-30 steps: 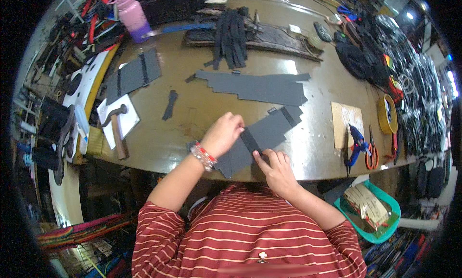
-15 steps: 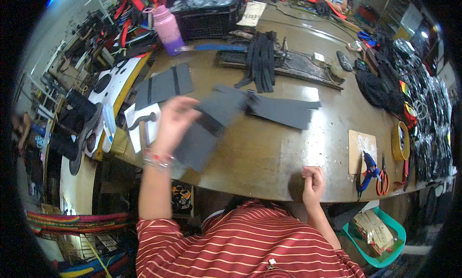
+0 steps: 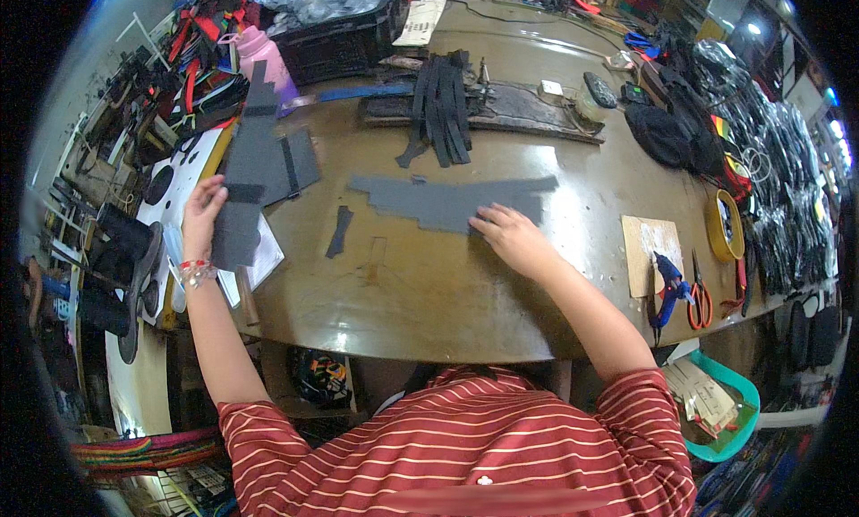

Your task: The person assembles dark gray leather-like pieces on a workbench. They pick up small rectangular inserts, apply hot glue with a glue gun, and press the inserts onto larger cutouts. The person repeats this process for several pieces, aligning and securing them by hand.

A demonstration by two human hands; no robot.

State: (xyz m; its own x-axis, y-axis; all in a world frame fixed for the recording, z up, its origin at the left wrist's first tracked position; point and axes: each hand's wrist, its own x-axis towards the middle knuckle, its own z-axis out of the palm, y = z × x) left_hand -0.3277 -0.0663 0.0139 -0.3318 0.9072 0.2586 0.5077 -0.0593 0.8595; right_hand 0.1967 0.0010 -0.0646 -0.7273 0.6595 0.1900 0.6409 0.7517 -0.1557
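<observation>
My left hand (image 3: 204, 215) is closed on the edge of a long dark grey sheet panel (image 3: 248, 150) with black bands across it. The panel is raised at the left of the table and overlaps another grey panel with a black band (image 3: 302, 159). My right hand (image 3: 514, 235) rests its outstretched fingertips on the near edge of a flat grey piece with a stepped outline (image 3: 429, 202), which lies across the middle of the table. A short black strip (image 3: 339, 231) lies between the two hands.
Black straps (image 3: 440, 110) drape over a dark bar at the back. A pink and purple bottle (image 3: 267, 63) stands by a black crate (image 3: 333, 47). At right lie a blue glue gun (image 3: 664, 293), orange-handled scissors (image 3: 700, 298), a board (image 3: 651, 249) and a yellow round container (image 3: 725, 226).
My left hand has carried the banded panel leftward, away from the stepped piece. My right hand has moved from the table's near edge forward onto the stepped piece. The view has shifted slightly.
</observation>
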